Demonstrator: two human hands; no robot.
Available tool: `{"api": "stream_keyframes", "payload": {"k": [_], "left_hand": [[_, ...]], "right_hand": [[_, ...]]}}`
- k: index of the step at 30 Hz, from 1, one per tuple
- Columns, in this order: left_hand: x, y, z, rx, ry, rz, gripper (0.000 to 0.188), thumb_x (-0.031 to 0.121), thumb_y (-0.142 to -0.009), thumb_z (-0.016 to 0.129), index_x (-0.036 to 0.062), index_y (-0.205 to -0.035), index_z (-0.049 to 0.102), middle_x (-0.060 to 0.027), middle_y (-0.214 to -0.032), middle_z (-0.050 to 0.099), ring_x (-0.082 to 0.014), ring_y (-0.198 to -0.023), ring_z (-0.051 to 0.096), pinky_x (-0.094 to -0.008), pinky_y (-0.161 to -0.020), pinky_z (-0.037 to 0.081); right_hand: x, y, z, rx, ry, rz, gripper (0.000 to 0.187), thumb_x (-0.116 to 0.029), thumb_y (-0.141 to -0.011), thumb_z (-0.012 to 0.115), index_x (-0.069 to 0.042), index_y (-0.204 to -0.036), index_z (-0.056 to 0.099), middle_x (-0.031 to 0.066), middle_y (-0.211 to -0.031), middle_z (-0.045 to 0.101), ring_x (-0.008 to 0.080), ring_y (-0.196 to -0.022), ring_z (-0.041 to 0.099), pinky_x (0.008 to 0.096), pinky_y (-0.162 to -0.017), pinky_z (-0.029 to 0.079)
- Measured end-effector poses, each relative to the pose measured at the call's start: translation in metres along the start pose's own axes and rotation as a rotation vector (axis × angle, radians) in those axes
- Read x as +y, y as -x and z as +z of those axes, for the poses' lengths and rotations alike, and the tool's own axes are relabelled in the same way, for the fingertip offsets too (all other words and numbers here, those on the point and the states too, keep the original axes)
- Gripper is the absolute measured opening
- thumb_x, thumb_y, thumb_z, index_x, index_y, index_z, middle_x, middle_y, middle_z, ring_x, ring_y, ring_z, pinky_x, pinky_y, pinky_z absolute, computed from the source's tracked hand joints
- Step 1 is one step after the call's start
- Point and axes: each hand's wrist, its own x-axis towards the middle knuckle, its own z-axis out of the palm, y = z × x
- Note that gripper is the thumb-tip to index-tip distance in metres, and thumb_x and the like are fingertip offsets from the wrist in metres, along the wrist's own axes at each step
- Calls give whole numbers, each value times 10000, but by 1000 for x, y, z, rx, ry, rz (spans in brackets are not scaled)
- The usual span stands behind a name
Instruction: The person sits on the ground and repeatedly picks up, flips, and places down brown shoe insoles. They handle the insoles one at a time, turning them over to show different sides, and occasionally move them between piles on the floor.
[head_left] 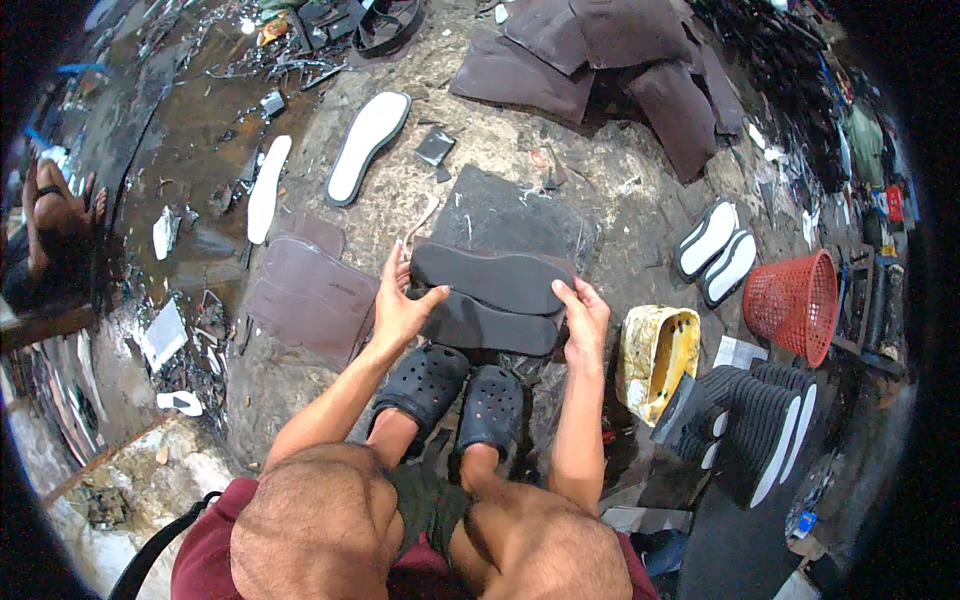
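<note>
Two dark grey shoe soles lie side by side in front of my feet, on a brown sheet and a black slab (500,205). My left hand (398,310) cups the left end of the farther sole (490,274), its thumb stretched over the near edge. At the other end, my right hand (584,318) grips that sole with the thumb on top and the fingers curled at its edge. The nearer sole (490,325) rests against it, close to my black clogs (430,385). How much brown sheet lies beneath is mostly hidden.
Brown sheets (310,295) lie left of my hands, more are piled (590,50) at the far side. White-topped soles (368,145) lie beyond. To the right stand a yellow-stained container (657,365), a red basket (792,308) and stacked black soles (755,430). Another person's foot (55,215) shows far left.
</note>
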Motion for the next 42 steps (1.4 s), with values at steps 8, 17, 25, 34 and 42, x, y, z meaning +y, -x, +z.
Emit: {"api": "stream_keyframes", "payload": {"k": [8,17,25,34,42], "left_hand": [[108,19,-25,-13,-188,781,447,32,-644,872,88,-1069,745,-40,-915,667,-188,-831,637,-342,-731,529],[96,44,14,-47,214,512,647,251,-788,799,99,-1350,518,-40,-1174,602,-222,-1103,586,-456,-1059,410],[114,37,30,-261,854,-226,531,175,-852,771,40,-1301,521,-71,-1192,630,-222,-1065,623,-407,-925,537],[117,39,6,-519,667,-265,657,100,-770,842,14,-1329,506,-98,-1248,608,-204,-1159,580,-373,-995,487],[92,42,-52,-805,243,-111,706,19,-719,849,-7,-1342,519,-103,-1273,617,-201,-1211,540,-388,-1049,439]], "right_hand": [[-76,62,30,111,-139,-218,593,-189,-884,756,-37,-1393,492,52,-1107,600,99,-821,575,247,-681,497],[-100,49,56,-241,-450,-131,472,-50,-877,711,-16,-1308,522,86,-1197,643,191,-1063,611,329,-954,471],[-101,60,70,-401,-328,-276,483,-32,-878,712,20,-1326,540,90,-1210,651,164,-1069,614,316,-940,480],[-80,72,35,-348,-259,-156,458,16,-859,694,70,-1294,561,123,-1099,699,166,-941,674,311,-766,560],[-118,59,-13,-395,-534,-178,438,-139,-900,700,40,-1284,589,106,-1213,659,187,-1149,584,354,-949,487]]}}
